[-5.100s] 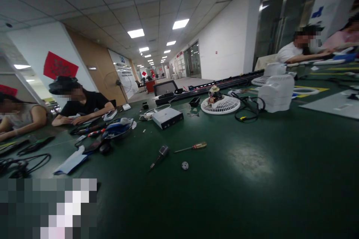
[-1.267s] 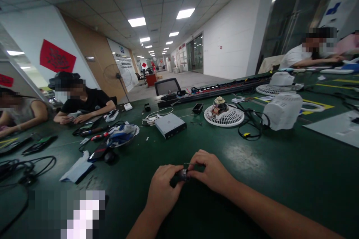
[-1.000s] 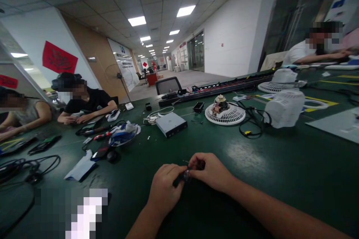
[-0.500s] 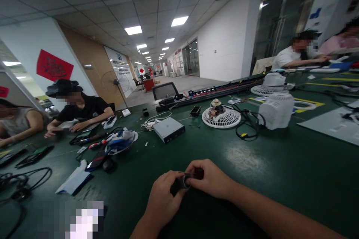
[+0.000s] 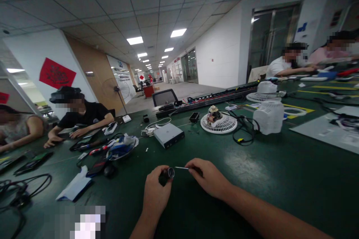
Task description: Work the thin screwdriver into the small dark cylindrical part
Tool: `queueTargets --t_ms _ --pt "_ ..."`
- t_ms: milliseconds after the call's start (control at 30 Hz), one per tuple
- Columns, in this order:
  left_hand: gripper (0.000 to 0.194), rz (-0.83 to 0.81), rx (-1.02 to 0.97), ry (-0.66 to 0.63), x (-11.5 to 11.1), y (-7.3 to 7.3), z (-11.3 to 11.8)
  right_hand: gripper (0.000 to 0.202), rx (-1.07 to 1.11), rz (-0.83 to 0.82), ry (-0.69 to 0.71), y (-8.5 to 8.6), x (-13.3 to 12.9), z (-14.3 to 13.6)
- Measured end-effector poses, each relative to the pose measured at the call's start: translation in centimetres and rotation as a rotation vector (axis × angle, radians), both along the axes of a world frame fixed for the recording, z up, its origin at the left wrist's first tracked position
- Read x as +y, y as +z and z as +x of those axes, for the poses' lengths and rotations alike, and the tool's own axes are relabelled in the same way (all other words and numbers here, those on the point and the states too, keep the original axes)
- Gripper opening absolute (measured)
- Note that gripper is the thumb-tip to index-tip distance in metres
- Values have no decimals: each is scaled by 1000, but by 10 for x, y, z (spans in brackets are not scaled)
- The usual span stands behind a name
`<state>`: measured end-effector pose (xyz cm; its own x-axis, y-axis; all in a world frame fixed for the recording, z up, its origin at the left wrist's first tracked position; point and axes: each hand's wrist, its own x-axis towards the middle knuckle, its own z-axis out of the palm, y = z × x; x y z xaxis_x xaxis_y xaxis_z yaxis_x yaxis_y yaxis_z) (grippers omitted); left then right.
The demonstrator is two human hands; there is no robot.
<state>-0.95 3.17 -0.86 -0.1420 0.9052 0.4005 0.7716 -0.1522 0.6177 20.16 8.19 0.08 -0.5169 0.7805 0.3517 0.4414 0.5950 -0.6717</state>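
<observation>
One dark green table (image 5: 213, 201) fills the lower view, and four people sit around it: two (image 5: 89, 114) at the left and two (image 5: 277, 68) at the far right. Two bare forearms reach in over the near side. The right one slants up and leftward from the lower right corner; the left one rises from the bottom edge, leaning slightly right. One flat grey panel (image 5: 311, 129) lies at the right. Two round white grilles (image 5: 228, 125) rest beyond the hands, with one white housing (image 5: 269, 119) between them and the panel. One silver box (image 5: 168, 134) sits ahead of the hands, and one small black tray (image 5: 194, 117) is near it.

The left hand (image 5: 156, 190) curls narrowly, thumb below and fingers above, around one short dark cylinder (image 5: 170, 172), its ringed end facing right and toward the camera. The right hand (image 5: 209, 177), knuckles up, pinches one thin metal shaft (image 5: 182, 168), which points left, its tip just beside the cylinder.
</observation>
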Motion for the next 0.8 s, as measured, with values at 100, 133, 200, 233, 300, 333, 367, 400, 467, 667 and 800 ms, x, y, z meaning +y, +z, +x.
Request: queueTargets --t_ms 100,133,200,233,300,333,367,400,467,667,800 --pt "21 -20 -45 14 2 -2 -8 24 -122 156 68 1 7 8" --pt "23 -15 -55 19 2 -3 -8 25 -150 190 80 1 9 10" --pt "27 2 -61 26 2 -3 -7 26 -200 239 93 1 10 11" --pt "28 0 -53 27 1 -3 -5 26 -226 258 101 1 10 11" --pt "29 -35 -15 10 -1 -3 0 26 -275 282 121 1 9 10" --pt "29 -53 9 -7 -2 -2 2 26 -295 289 124 2 9 9" --pt "29 -61 31 -26 -3 -2 5 26 -312 291 118 2 8 9" --pt "29 -57 51 -47 -4 -1 7 27 -323 289 107 2 8 9" --pt "29 -25 75 -83 -6 0 10 27 -333 276 82 4 7 9" --pt "27 -23 80 -112 -10 3 11 25 -274 278 180 6 4 11" --pt "25 -18 62 -137 -9 3 11 26 -261 267 81 8 1 9"
